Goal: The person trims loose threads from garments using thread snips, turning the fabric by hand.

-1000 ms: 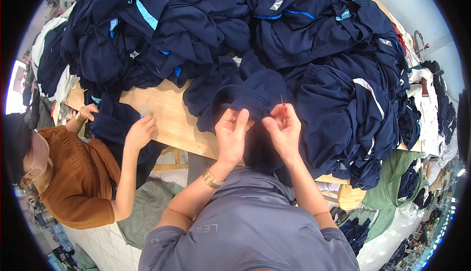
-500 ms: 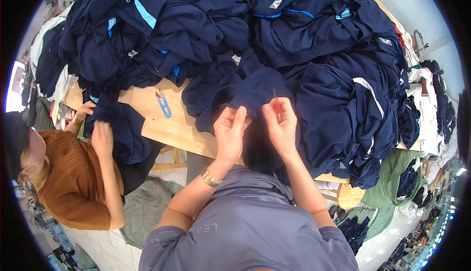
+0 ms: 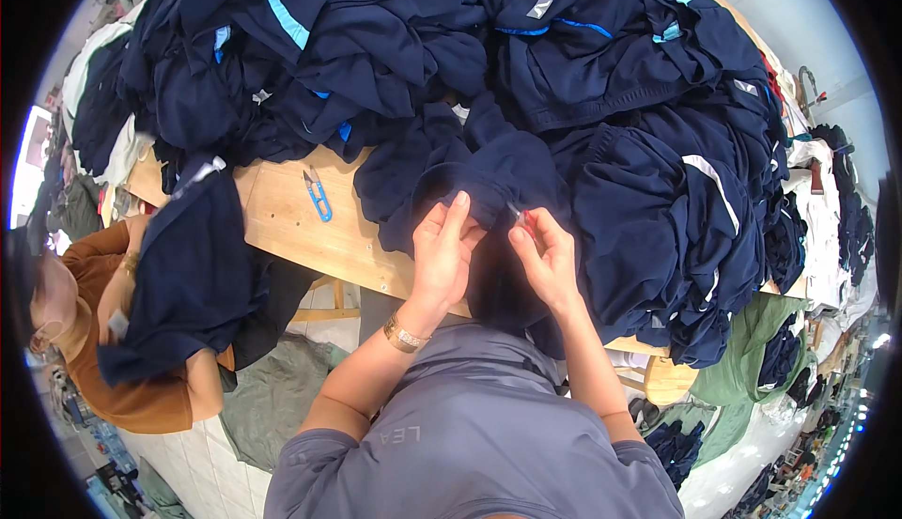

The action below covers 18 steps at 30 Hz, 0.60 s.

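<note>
A navy garment (image 3: 503, 167) lies bunched on the table in front of me. My left hand (image 3: 444, 247) pinches its folded edge between thumb and fingers. Close by on the right, my right hand (image 3: 545, 261) is closed on a small tool with a metal tip (image 3: 514, 210); a bit of red shows at my fingers, and the rest is hidden in the grip. The tip points at the cloth beside my left fingertips. Blue-handled thread snips (image 3: 318, 198) lie on the bare wood to the left.
Heaps of navy garments (image 3: 376, 59) cover the far side, with another pile (image 3: 658, 209) at the right. The wooden table (image 3: 282, 228) shows at left. A co-worker in a brown top (image 3: 155, 392) handles a navy garment (image 3: 193, 270) there. A wooden stool (image 3: 669, 378) stands below the table at right.
My right hand has turned, and its tool's tip now points left toward the cloth edge. My left hand keeps its pinch. The co-worker has lifted a navy garment off the table's edge.
</note>
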Available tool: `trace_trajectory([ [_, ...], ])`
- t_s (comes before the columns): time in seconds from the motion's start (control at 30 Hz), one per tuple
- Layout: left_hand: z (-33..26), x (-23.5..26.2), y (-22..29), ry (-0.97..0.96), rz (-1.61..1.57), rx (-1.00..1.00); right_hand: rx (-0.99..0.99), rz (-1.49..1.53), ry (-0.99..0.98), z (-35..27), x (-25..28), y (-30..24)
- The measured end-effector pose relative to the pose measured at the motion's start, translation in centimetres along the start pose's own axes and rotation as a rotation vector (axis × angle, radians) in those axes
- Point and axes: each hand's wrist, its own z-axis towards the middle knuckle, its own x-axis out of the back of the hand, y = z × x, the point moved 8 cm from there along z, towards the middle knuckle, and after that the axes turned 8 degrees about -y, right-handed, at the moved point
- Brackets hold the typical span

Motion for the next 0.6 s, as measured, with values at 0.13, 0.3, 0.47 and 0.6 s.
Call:
trace_trajectory([
  [0.13,0.1,0.3,-0.1,-0.009,0.049,0.01,0.115,-0.364,-0.013,0.1,0.1,-1.9],
  [0.3,-0.1,0.1,0.4,-0.003,0.112,-0.046,0.203,-0.523,-0.013,0.4,0.0,-3.4],
  [0.47,-0.3,0.3,0.7,0.019,0.211,-0.11,0.277,-0.567,0.019,0.6,0.0,-4.4],
  [0.6,-0.1,0.8,0.6,0.021,0.305,-0.14,0.315,-0.637,-0.002,0.7,0.2,-4.5],
])
